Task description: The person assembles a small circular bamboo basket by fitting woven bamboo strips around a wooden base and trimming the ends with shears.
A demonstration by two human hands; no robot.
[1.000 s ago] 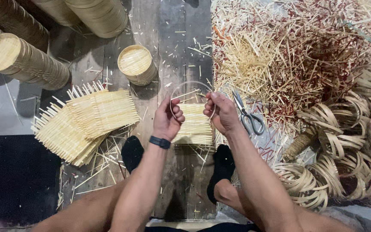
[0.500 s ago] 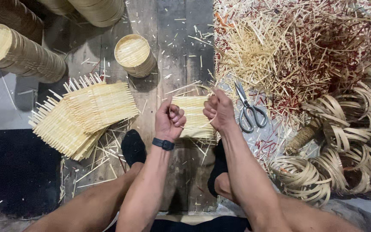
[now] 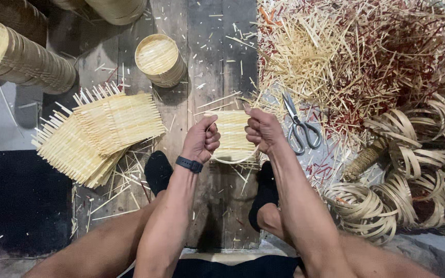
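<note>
1. The left hand (image 3: 202, 140) is closed in a fist, thumb on top, pinching the left edge of a thin bamboo ring (image 3: 233, 160). A dark wristband (image 3: 189, 164) sits on that wrist.
2. The right hand (image 3: 262, 131) is also curled shut, gripping the right side of the same ring. The two hands stand apart, one at each side of the hoop, level with each other.
3. Between the hands, and under the ring, lies a small woven mat (image 3: 231, 135) of pale bamboo strips, resting on the dark wooden planks (image 3: 209, 62). Whether the ring touches the mat is hard to tell (the strip is thin and partly hidden by the fists).
4. Two feet in black socks (image 3: 157, 170) rest on the planks just below the hands, one on each side.
5. Scissors (image 3: 300, 127) lie just right of the right hand, blades pointing away from the person.
6. A stack of woven mats (image 3: 99, 135) is fanned out on the left, well apart from the hands.
7. A small round basket (image 3: 159, 59) stands above the mats; a long stack of baskets (image 3: 21, 59) lies at upper left.
8. A heap of bamboo offcuts (image 3: 356, 56) fills the upper right, and coiled bamboo rings (image 3: 413, 175) pile up at the right edge.
</note>
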